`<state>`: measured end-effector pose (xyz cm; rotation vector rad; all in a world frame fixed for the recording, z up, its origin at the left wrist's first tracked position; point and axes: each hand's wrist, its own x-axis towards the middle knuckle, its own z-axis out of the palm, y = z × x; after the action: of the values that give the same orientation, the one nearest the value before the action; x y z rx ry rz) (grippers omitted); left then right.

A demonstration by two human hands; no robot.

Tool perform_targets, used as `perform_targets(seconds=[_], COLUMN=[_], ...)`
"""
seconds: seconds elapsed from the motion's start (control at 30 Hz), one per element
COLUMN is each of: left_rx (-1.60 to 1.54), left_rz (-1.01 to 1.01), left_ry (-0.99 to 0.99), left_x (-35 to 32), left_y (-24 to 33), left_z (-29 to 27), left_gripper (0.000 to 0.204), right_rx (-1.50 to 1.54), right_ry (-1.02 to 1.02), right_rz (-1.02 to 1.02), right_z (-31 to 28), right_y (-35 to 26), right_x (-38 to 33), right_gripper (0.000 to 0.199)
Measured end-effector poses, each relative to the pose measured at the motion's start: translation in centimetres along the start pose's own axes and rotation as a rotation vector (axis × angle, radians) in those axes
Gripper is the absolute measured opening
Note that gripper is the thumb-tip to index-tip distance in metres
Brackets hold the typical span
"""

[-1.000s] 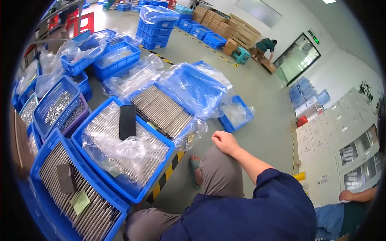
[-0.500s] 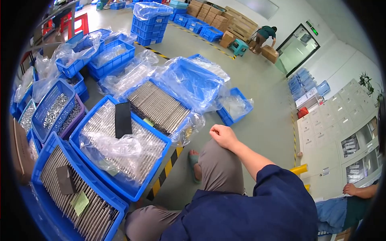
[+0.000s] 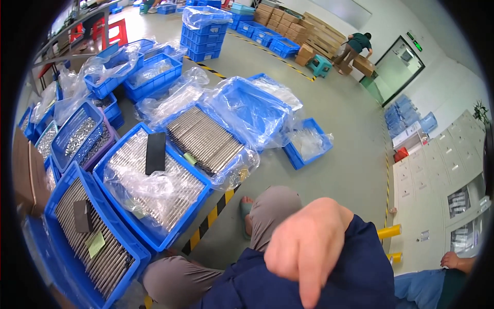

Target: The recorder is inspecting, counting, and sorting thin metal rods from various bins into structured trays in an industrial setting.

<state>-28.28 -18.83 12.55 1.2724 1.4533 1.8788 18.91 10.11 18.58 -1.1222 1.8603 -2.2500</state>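
My right hand (image 3: 309,244) is raised close to the camera, back toward the lens. Its fingers are curled, one finger points down, and nothing is in it. The dark blue sleeve (image 3: 360,273) runs off to the lower right. Below the hand are my knees in grey trousers (image 3: 275,206) and a sandalled foot (image 3: 246,210). My left hand is out of sight. In front of me a blue crate of metal rods (image 3: 154,180) lies under clear plastic, with a black phone (image 3: 155,153) on top.
More blue crates of metal rods (image 3: 206,139) and small parts (image 3: 77,136) crowd the floor to the left. A stack of blue crates (image 3: 205,28) stands behind. A person in green (image 3: 357,44) bends over cardboard boxes far back. Grey lockers (image 3: 437,170) line the right. A co-worker's hand (image 3: 455,260) shows at lower right.
My right hand has lifted off my knee and come up close to the camera. The view has tilted slightly toward the floor on the left.
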Motion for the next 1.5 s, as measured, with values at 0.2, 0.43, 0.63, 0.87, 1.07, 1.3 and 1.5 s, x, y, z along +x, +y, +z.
perform_targets(seconds=[0.2,0.43,0.63,0.87,1.07,1.3,1.5], left_rx=[0.714,0.583,0.591,0.573,0.572,0.544,0.573], left_rz=[-0.094,-0.044,-0.205,-0.305,-0.288,-0.312,-0.289], left_ry=[-0.267,-0.550,-0.619,-0.547,-0.513,-0.498,-0.504], left_x=[2.7,1.4,0.5,0.4,0.5,0.6,0.5], left_y=[-2.3,-12.1,-16.9,-19.3,-19.6,-18.5,-18.3], left_z=[27.2,39.0,39.6,37.8,37.6,37.9,38.2], left_gripper=[0.032,0.026,0.030,0.027,0.028,0.027,0.025], right_rx=[-0.021,0.008,0.007,-0.083,-0.044,-0.096,-0.086], right_ry=[0.125,-0.026,-0.063,-0.011,-0.019,-0.074,-0.025], right_rz=[-0.693,0.013,-0.061,0.087,0.043,-0.059,0.066], right_z=[2.6,2.1,2.3,1.2,0.7,1.3,0.8], right_y=[0.3,-6.3,-7.3,-7.1,-7.4,-7.7,-8.3], right_x=[0.6,-3.7,-5.0,-5.9,-4.2,-4.1,-4.1], right_gripper=[0.016,0.017,0.020,0.024,0.023,0.026,0.029])
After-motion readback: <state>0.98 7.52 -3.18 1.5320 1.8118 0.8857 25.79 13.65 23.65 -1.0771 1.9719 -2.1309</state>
